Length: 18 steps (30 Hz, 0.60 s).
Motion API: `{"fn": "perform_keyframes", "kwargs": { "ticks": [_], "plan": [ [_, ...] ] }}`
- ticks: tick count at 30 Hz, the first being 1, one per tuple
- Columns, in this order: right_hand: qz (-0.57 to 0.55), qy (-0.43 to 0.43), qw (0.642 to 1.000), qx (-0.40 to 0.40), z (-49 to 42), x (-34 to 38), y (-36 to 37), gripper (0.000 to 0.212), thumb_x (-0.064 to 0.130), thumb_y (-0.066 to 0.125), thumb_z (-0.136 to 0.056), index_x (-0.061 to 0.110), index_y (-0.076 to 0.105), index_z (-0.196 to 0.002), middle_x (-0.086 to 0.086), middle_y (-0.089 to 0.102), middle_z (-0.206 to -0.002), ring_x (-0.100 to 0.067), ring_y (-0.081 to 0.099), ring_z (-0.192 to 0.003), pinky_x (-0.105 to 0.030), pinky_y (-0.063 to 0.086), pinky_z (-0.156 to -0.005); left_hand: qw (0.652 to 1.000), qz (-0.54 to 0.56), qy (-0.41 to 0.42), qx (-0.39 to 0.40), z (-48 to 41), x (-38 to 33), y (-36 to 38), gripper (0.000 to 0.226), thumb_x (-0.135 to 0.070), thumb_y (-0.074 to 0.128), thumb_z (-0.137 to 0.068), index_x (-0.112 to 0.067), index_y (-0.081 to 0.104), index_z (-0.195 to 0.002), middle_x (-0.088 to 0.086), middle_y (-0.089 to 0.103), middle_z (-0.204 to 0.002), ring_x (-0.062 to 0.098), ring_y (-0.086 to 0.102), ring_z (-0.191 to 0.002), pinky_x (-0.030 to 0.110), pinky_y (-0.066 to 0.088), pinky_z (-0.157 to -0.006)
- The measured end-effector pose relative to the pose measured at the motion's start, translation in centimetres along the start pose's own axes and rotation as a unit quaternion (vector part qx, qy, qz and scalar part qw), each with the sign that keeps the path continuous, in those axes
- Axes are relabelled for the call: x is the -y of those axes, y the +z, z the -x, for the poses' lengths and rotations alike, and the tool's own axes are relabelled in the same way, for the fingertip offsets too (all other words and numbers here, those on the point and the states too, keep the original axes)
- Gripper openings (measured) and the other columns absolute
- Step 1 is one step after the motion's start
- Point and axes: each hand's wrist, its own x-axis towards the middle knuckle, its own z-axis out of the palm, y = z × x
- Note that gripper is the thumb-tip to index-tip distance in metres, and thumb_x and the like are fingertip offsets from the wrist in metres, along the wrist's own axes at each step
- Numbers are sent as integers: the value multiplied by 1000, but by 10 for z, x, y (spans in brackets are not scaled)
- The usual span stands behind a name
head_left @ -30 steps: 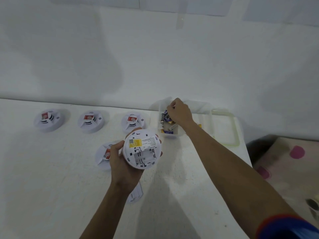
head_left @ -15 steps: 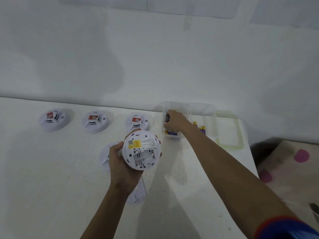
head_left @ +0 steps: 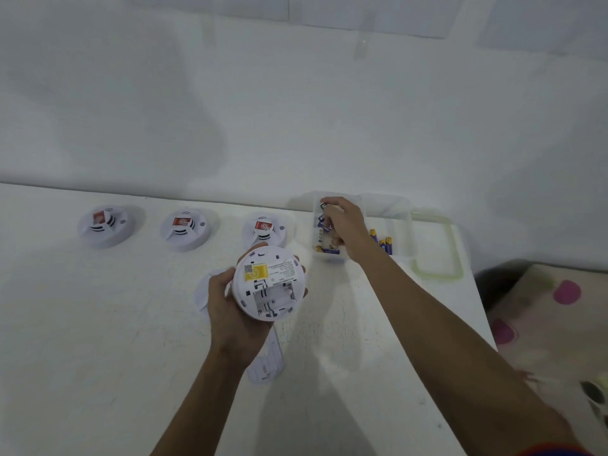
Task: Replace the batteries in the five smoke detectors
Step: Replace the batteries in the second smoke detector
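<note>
left hand cups the upturned detector, bay empty; right hand pinches a battery over the tub by the desk's far edge. check polarity before seating it.

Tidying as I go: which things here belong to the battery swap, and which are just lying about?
Job: open smoke detector in left hand; right hand pinching a battery in the battery tub; three detectors in a row; spare batteries; base plate.
Lying about: green-rimmed lid; spotted cloth.
</note>
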Motion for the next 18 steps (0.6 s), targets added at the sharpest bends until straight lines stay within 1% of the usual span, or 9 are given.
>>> {"fn": "perform_keyframes", "kwargs": {
  "ticks": [2,4,6,8,10,12,14,16,18],
  "plan": [
    [-45,-8,999,1,14,5,-2,26,12,52,-94,20,65,-114,-5,55,-69,-11,37,-42,-22,31,-41,1000,-8,2,18,2,-3,0,75,-41,74,-57,-19,59,-128,22,48,-140,46,45,-128,71,24,-106],
    [-25,-42,999,0,28,9,-1,25,14,56,-94,17,62,-117,-5,60,-71,-13,39,-45,-23,34,-41,999,-7,-2,32,4,-6,-2,72,-40,73,-58,-19,61,-126,22,49,-139,46,46,-127,70,23,-106],
    [-11,-71,997,-18,46,14,2,20,14,60,-91,16,58,-111,-5,62,-74,-10,42,-44,-23,36,-42,999,3,-11,39,7,-10,-3,63,-39,66,-64,-18,63,-123,22,51,-138,45,46,-127,69,22,-108],
    [-28,-103,994,-35,66,21,6,13,11,63,-88,15,61,-100,-2,60,-73,-8,45,-46,-23,37,-42,999,24,-22,40,11,-17,-4,52,-39,50,-76,-18,64,-121,20,54,-136,44,47,-127,68,24,-108],
    [-67,-126,989,-35,89,27,12,10,8,66,-85,14,67,-93,-2,58,-71,-14,43,-53,-23,35,-43,998,44,-33,39,16,-24,-6,52,-39,35,-86,-17,61,-125,19,56,-134,44,47,-127,66,34,-102],
    [-118,-141,983,-19,113,32,22,11,7,66,-85,11,69,-95,3,59,-68,-15,37,-52,-24,32,-45,996,60,-41,49,22,-33,-8,53,-41,33,-86,-17,57,-127,19,57,-133,44,49,-125,61,46,-92],
    [-148,-158,976,-4,138,37,32,13,8,63,-89,9,69,-101,8,59,-66,-16,32,-50,-25,30,-45,996,60,-43,57,27,-41,-13,55,-41,36,-83,-16,56,-128,20,56,-133,44,50,-124,59,49,-90],
    [-127,-190,974,-5,161,40,44,14,13,64,-90,14,70,-102,9,59,-70,-21,29,-53,-26,28,-45,996,57,-43,59,31,-49,-18,58,-41,37,-82,-16,54,-131,20,55,-135,45,51,-122,60,46,-93],
    [-59,-247,967,-13,181,41,56,12,14,65,-89,23,71,-96,9,64,-83,-16,36,-54,-24,29,-47,995,58,-44,62,35,-57,-24,62,-41,38,-81,-15,50,-136,20,53,-137,44,51,-123,60,44,-96]
  ]
}}
